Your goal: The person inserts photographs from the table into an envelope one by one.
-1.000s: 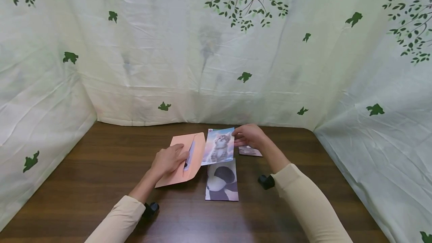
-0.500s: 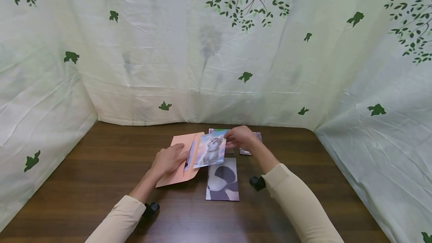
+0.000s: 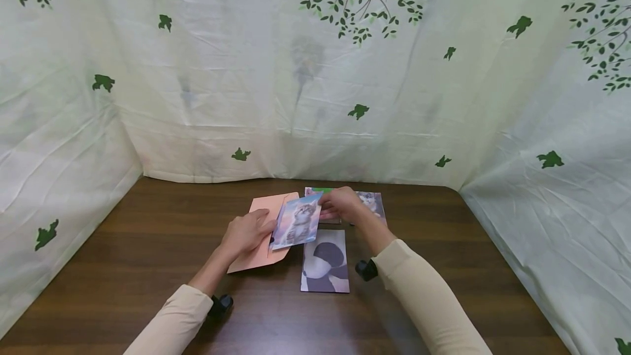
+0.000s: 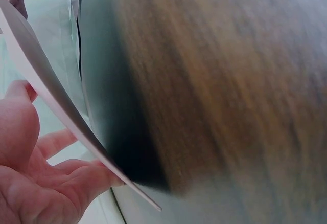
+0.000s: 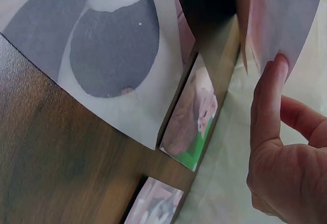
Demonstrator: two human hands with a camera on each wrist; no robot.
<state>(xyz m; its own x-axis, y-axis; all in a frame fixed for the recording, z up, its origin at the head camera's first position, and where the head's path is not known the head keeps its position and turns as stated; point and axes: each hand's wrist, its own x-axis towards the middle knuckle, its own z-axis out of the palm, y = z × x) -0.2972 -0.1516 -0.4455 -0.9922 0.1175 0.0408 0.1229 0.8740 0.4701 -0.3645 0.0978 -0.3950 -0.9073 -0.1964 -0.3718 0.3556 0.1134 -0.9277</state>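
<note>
My left hand grips a peach envelope that is tilted up off the table. A lilac edge shows at the envelope's opening. Between the fingertips of my right hand, a kitten picture card is pinched by its upper right corner. This card overlaps the envelope's opening, its left edge close to my left thumb. In the left wrist view, the envelope is seen edge-on beside my palm. The right wrist view has the card at my fingertips, its pale back toward the camera.
On the brown wooden table lies a black-and-white patterned card. Behind my right hand are a card with green on it and another cat picture card. A white leaf-print curtain hangs beyond the table's back edge.
My right hand has moved left with the kitten card, bringing it from beside the envelope to over its opening. The cards behind are more uncovered. My left hand and the envelope have stayed put.
</note>
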